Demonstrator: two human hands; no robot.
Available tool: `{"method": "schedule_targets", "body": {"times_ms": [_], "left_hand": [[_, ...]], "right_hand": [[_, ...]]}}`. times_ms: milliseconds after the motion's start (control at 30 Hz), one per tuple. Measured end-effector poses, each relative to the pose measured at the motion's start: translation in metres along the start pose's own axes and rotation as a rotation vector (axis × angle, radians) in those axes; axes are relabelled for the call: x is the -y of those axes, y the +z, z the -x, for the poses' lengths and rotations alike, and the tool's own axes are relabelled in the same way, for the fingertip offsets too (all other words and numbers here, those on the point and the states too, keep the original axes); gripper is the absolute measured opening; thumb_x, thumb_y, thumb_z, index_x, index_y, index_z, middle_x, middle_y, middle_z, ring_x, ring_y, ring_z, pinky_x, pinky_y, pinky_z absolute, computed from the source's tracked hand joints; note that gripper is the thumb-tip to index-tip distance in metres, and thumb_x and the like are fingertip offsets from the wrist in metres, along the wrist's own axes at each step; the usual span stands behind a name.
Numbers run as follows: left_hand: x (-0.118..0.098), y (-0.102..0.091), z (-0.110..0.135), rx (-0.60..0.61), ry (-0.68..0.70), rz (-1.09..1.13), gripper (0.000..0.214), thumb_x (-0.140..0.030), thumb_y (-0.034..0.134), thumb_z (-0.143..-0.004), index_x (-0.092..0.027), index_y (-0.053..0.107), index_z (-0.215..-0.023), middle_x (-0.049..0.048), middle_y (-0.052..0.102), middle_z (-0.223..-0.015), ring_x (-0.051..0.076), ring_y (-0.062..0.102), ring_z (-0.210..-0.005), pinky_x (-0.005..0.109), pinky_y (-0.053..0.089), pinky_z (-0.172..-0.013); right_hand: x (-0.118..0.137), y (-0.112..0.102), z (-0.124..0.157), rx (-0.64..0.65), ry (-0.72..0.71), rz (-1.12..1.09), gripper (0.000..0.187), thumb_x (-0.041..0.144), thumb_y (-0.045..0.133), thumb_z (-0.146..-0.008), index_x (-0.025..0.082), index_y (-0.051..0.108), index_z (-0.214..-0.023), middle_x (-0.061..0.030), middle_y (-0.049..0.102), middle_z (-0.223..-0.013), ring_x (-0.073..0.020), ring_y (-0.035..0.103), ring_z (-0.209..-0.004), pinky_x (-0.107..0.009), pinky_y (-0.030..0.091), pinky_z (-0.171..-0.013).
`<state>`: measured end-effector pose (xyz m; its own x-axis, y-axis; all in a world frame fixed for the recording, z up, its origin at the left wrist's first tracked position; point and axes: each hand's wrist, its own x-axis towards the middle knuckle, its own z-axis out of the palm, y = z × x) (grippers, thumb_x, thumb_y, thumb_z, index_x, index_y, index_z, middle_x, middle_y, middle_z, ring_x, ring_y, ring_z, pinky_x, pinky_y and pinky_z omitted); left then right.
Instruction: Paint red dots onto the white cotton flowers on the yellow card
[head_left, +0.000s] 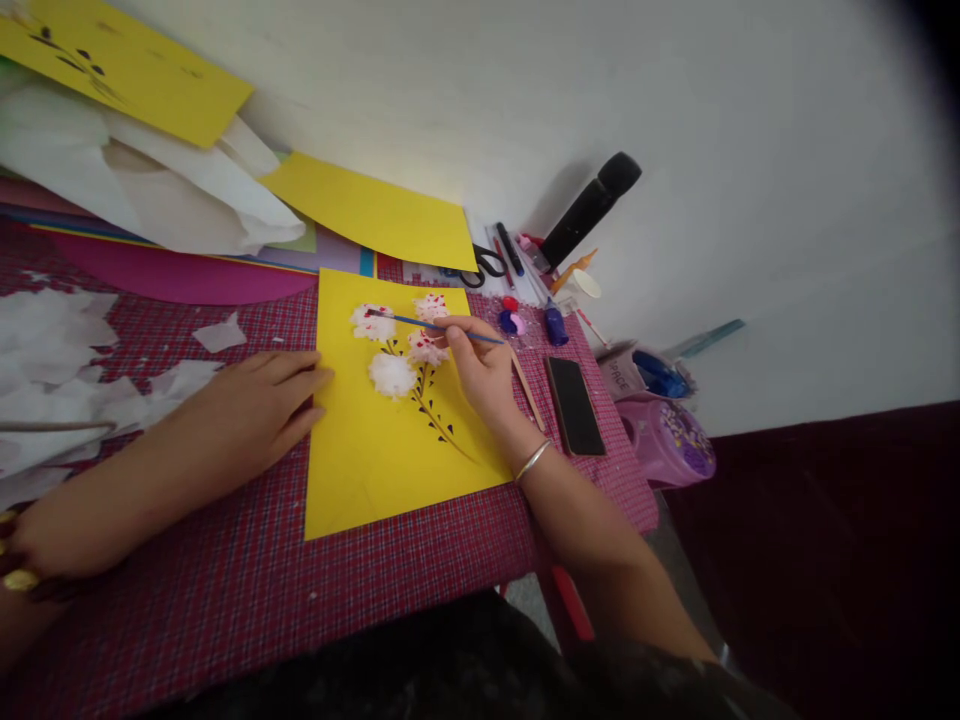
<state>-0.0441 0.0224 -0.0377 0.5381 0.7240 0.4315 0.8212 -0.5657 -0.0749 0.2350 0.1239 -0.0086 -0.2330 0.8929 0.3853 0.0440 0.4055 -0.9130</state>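
A yellow sheet [382, 450] lies on the red checked tablecloth [247, 580]. On it are white tissue flowers [392, 374] with red dots and dark painted stems. My right hand [480, 365] pinches a thin blue paintbrush [435, 325], whose tip rests on the upper left flower. My left hand [255, 405] lies flat with fingers stretched out, pressing the sheet's left edge.
Black phone [574, 405] and a wooden stick [527, 390] lie right of the sheet. Paint blobs [512, 318], a blue bottle [555, 325], scissors [484, 265], pens and a black bottle [589, 208] sit behind. White tissue scraps [52, 350] lie left; more yellow sheets [375, 212] behind. Pink container [667, 440] at right.
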Motion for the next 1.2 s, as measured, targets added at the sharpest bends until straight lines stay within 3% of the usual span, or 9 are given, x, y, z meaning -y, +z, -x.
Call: {"method": "schedule_targets", "body": {"times_ms": [167,467,700,900,1100,1200], "left_hand": [[0.0,-0.002,0.0,-0.015,0.009,0.005,0.046,-0.031,0.028,-0.111,-0.01,0.068,-0.118,0.0162,0.068,-0.125,0.031,0.065,-0.114,0.047,0.053,-0.094],[-0.001,-0.001,-0.002,-0.05,0.017,0.0,0.047,-0.03,0.028,-0.112,-0.008,0.07,-0.116,0.0165,0.069,-0.123,0.032,0.063,-0.115,0.046,0.05,-0.094],[-0.001,-0.001,0.0,-0.046,0.008,0.002,0.048,-0.031,0.027,-0.112,-0.009,0.07,-0.118,0.0157,0.068,-0.124,0.03,0.063,-0.114,0.045,0.05,-0.096],[-0.001,0.0,-0.001,-0.062,0.024,-0.005,0.05,-0.031,0.027,-0.113,-0.007,0.071,-0.116,0.0163,0.068,-0.123,0.03,0.062,-0.113,0.044,0.048,-0.096],[-0.002,0.001,0.0,-0.015,-0.013,0.0,0.055,-0.032,0.025,-0.113,-0.007,0.073,-0.12,0.0169,0.069,-0.126,0.03,0.063,-0.118,0.045,0.05,-0.099],[-0.003,0.0,0.0,0.014,-0.015,0.006,0.057,-0.032,0.024,-0.112,-0.008,0.075,-0.121,0.0166,0.071,-0.126,0.031,0.065,-0.115,0.047,0.053,-0.097]], "right_hand": [[0.0,0.007,0.003,0.045,0.08,-0.001,0.021,0.046,0.066,-0.097,0.027,0.074,-0.098,-0.0019,0.082,-0.099,-0.0182,0.08,-0.095,-0.036,0.065,-0.084],[-0.003,0.005,-0.002,0.03,0.056,0.018,0.026,0.051,0.065,-0.098,0.028,0.075,-0.101,-0.0026,0.084,-0.101,-0.0183,0.08,-0.094,-0.037,0.065,-0.086],[0.001,-0.001,-0.002,-0.038,-0.079,0.149,0.023,0.047,0.063,-0.1,0.029,0.077,-0.099,-0.002,0.083,-0.1,-0.0188,0.08,-0.095,-0.038,0.065,-0.09],[0.0,0.006,0.001,0.086,-0.049,0.168,0.02,0.043,0.062,-0.101,0.029,0.077,-0.103,-0.0015,0.084,-0.104,-0.0178,0.079,-0.099,-0.038,0.064,-0.094],[-0.001,-0.005,-0.005,-0.064,-0.044,0.094,0.026,0.051,0.063,-0.1,0.028,0.075,-0.097,-0.0018,0.081,-0.094,-0.0182,0.079,-0.09,-0.036,0.064,-0.084],[0.003,-0.001,-0.004,-0.04,-0.011,0.101,0.027,0.053,0.062,-0.1,0.03,0.075,-0.098,-0.0018,0.081,-0.099,-0.0186,0.079,-0.093,-0.038,0.065,-0.087]]}}
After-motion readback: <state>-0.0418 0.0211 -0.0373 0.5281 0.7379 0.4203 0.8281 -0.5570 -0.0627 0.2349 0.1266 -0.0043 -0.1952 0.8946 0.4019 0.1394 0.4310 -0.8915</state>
